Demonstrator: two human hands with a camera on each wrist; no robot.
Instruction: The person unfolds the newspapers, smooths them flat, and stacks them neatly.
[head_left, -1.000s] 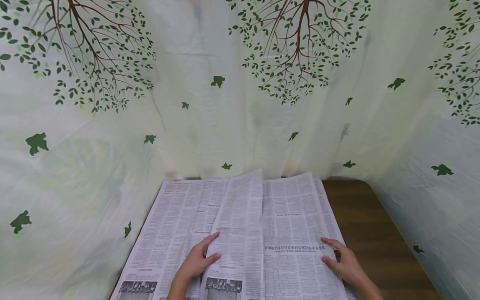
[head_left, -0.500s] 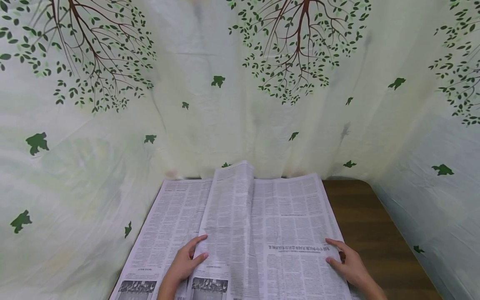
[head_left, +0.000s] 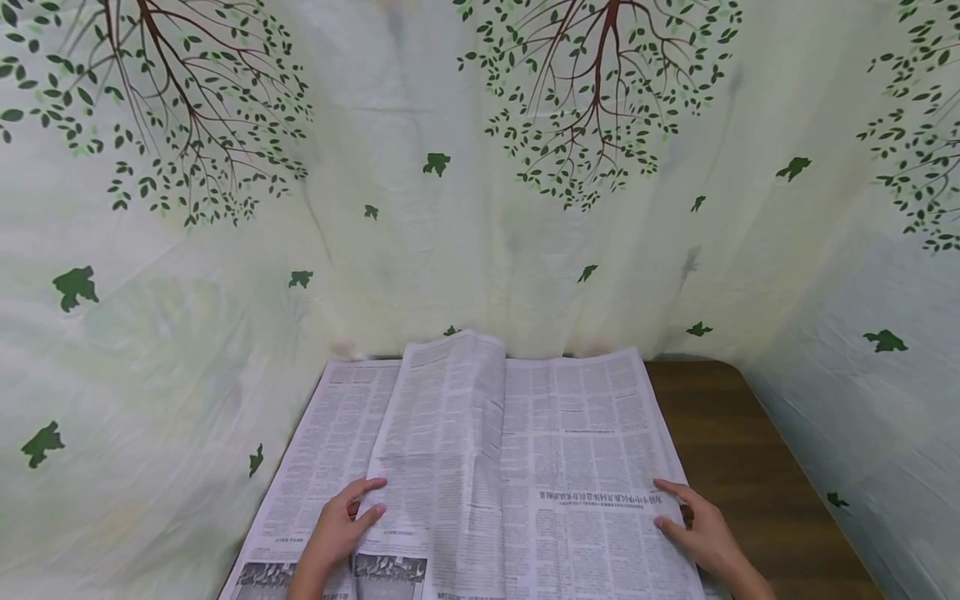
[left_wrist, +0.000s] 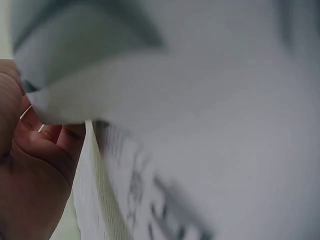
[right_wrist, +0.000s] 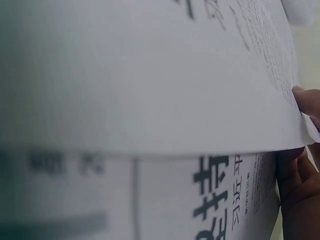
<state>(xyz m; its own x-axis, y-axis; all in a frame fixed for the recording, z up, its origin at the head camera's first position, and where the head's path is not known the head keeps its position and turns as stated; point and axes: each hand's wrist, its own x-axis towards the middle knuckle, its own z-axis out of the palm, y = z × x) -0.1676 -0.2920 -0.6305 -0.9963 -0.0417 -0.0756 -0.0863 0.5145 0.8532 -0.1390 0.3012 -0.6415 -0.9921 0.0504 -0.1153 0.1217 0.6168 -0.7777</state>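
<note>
A large newspaper [head_left: 585, 433] lies spread over the table, with a raised leaf [head_left: 442, 417] curving up along its middle. My left hand [head_left: 335, 525] pinches the left edge of that leaf between thumb and fingers. Beneath it, more newsprint [head_left: 333, 425] shows on the left. On the other side, my right hand [head_left: 701, 529] grips the newspaper's right edge. In the left wrist view the paper [left_wrist: 200, 100] fills most of the picture, with the hand [left_wrist: 37, 155] at the left. The right wrist view has the thumb [right_wrist: 307, 100] on top of the lifted sheet [right_wrist: 150, 85].
Dark brown tabletop [head_left: 750, 467] shows to the right of the newspaper. A pale curtain [head_left: 510, 250] printed with trees and green leaves hangs behind the table and along both sides.
My left hand has moved left and slightly down, drawing the raised leaf leftward and widening it. The right hand has shifted slightly right and keeps its grip on the right edge.
</note>
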